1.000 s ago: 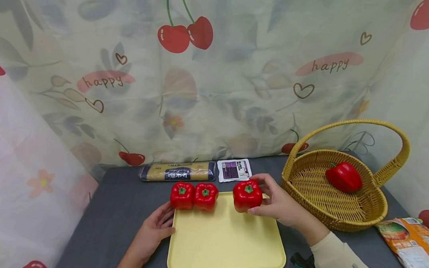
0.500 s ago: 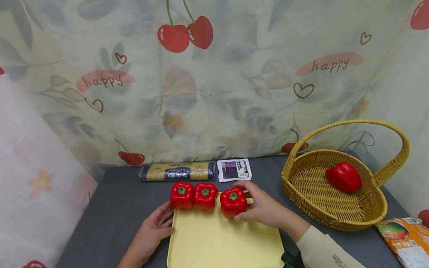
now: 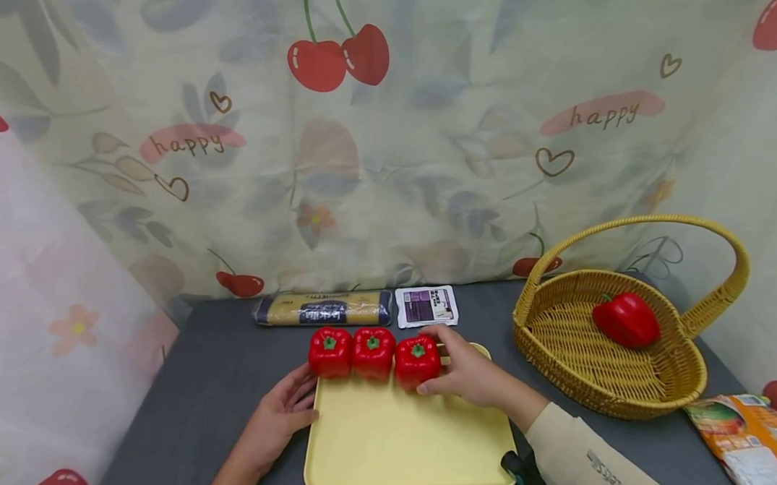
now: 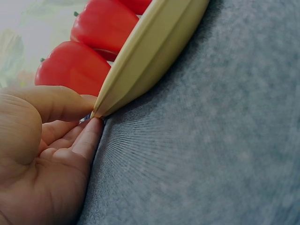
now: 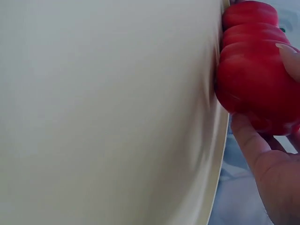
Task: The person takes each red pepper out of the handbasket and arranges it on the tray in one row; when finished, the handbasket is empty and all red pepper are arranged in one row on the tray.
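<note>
The fingers of the right hand are curled round the third red bell pepper, which is held stalk up by the tray's far rim; whether its base is fully set down cannot be told. Just to its left the middle red bell pepper is lined up, and beside that the first red bell pepper, at the far left corner of the yellow tray. If the third one were pushed too hard leftward, the whole row could be shoved along and the first one tipped off that corner, where little room seems to be left. If it were released with its base caught on the raised rim, a tilt or roll could follow, helped by the smooth skin. The tray's left edge is pinched by the left hand; were it tugged or lifted, all three peppers might be upset. Behind the tray, a spaghetti pack and a purple-and-white packet are laid on the table. To the right, a fourth red bell pepper is held in the wicker basket, whose side could be bumped by a wide swing of the right arm.
</note>
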A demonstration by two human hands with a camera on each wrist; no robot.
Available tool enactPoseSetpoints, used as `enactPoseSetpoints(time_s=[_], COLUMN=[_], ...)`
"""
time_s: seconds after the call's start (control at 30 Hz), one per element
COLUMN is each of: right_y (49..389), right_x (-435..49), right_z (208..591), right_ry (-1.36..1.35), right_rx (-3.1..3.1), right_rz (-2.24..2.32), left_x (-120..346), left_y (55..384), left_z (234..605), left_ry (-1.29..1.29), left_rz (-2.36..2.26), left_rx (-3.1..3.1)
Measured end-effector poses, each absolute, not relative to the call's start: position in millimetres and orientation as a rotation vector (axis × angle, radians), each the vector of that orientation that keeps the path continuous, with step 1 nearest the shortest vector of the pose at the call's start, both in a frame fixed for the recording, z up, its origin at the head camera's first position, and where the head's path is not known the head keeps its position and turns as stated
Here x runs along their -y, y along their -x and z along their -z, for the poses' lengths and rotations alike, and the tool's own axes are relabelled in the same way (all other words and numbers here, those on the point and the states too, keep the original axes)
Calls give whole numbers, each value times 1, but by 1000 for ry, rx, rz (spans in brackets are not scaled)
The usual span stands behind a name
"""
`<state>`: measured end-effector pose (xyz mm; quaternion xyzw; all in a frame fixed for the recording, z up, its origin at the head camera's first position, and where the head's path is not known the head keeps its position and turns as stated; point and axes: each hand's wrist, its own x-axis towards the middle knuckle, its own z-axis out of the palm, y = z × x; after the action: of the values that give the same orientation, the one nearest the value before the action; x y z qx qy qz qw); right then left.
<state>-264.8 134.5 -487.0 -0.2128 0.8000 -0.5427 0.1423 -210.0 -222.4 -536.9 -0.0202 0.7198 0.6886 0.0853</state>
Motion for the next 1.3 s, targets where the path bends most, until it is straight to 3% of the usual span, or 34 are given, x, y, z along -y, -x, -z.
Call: enactPoseSetpoints(time_s=[0.5,1.3], right_y=[273,282], right_x=[-132,-134], right_z=[487,493], right_ry=[502,570], right_rx=[-2396,-2418], right_rz=[1559,1600], left_x=[222,221], left_y=[209,209], left_z=[536,533], left_ry=[47,53], left_rz=[-2051,-2044], left_rx=[-2165,-2162])
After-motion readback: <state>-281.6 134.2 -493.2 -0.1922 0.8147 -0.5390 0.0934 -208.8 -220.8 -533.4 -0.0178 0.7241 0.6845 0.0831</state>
